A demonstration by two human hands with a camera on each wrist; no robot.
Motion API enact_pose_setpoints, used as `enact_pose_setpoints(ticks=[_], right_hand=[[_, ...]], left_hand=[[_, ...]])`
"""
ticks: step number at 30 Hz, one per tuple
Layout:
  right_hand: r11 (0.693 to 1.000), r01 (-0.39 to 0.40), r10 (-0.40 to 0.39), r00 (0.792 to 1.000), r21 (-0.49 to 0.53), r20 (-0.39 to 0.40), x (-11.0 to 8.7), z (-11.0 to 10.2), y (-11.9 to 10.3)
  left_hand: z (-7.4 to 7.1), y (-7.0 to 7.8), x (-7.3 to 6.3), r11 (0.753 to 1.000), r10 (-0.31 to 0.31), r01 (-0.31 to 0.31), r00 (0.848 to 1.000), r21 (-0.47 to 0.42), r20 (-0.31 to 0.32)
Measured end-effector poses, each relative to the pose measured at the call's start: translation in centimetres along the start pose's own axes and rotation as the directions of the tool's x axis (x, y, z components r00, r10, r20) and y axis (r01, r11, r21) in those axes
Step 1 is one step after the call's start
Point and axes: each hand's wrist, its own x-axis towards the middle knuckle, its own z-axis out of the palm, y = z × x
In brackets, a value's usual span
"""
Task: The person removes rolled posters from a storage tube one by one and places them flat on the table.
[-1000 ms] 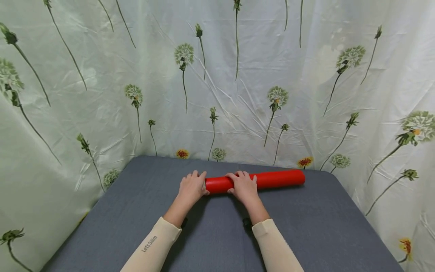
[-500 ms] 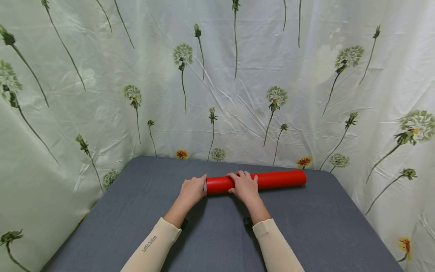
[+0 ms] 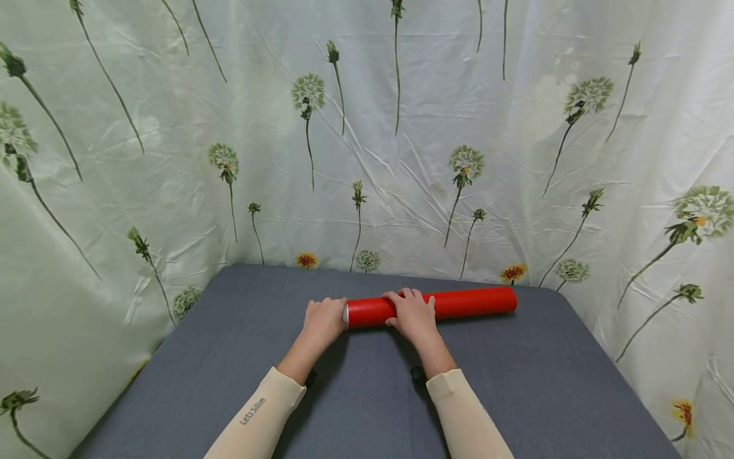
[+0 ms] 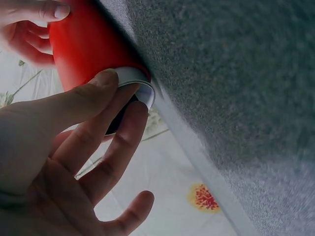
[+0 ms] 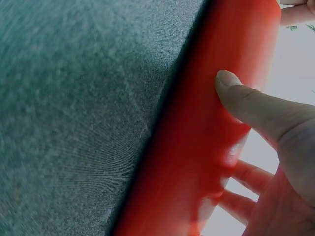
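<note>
A long round red tube [image 3: 473, 303] blocks the back of the flat grey cloth-topped table [image 3: 367, 408], with a shiny white flowered curtain [image 3: 367, 153] just behind. The left hand [image 3: 325, 319] fills the tube's left end; the right hand [image 3: 411, 313] sits across it. Another hand could pass between the cream cloth sleeves [image 3: 258, 411], or outside them.

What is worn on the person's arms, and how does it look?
The left sleeve is cream, with small dark lettering beginning "Let's"; the right sleeve is cream too. A small black object shows beside each wrist. The left grip and right grip are gloveless.
</note>
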Motion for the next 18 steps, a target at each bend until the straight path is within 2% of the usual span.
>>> enact_pose_setpoints(ticks=[11, 18], right_hand=[[1.000, -0.003, 0.003, 1.000, 0.015, -0.002, -0.05, -0.06, 0.27], [1.000, -0.015, 0.015, 1.000, 0.025, 0.022, 0.12, -0.22, 0.81]], left_hand=[[0.00, -0.18, -0.15, 1.000, 0.025, -0.025, 0.999, 0.005, -0.044], [-0.16, -0.11, -0.16, 1.000, 0.017, -0.017, 1.000, 0.021, -0.016]])
